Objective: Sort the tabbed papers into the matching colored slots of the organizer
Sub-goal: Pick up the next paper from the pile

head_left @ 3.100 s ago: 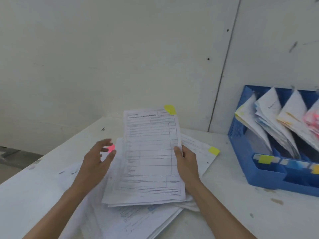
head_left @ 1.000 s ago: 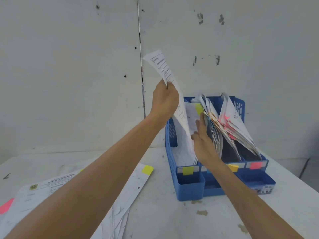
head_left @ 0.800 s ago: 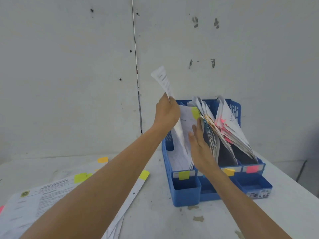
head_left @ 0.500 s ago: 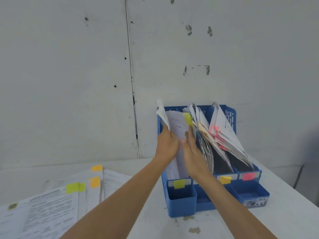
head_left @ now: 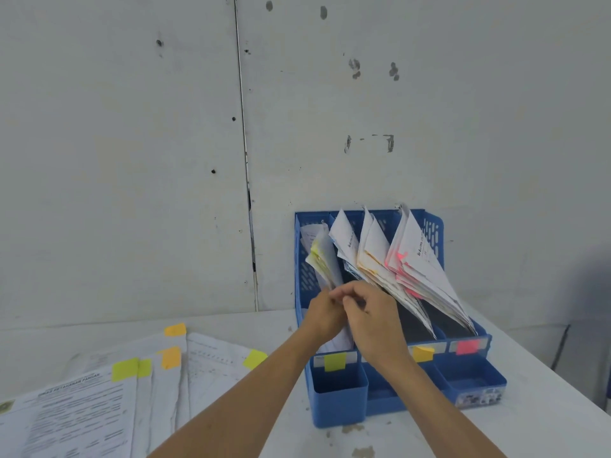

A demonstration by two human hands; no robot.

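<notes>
A blue organizer (head_left: 339,399) stands on the table against the wall, its front labels yellow (head_left: 334,361), orange (head_left: 423,353) and pink (head_left: 467,347). Yellow-tabbed papers (head_left: 322,259) lean in the leftmost slot above the yellow label. My left hand (head_left: 322,314) is at their lower edge, fingers curled onto the sheet. My right hand (head_left: 372,320) is pressed against the left, fingers bent toward the same spot; what it holds is hidden. Orange-tabbed papers (head_left: 370,256) and pink-tabbed papers (head_left: 416,259) fill the slots to the right.
Loose tabbed sheets (head_left: 99,408) lie fanned on the white table (head_left: 545,408) at the left, showing yellow tabs (head_left: 125,369) and orange tabs (head_left: 175,329). A grey wall (head_left: 132,160) rises right behind the organizer. The table's right edge runs close to the organizer.
The sheet my left hand held high has come down into the leftmost slot. Both hands dropped lower and closed together at the front of that slot. My right fingers, flat before, are bent.
</notes>
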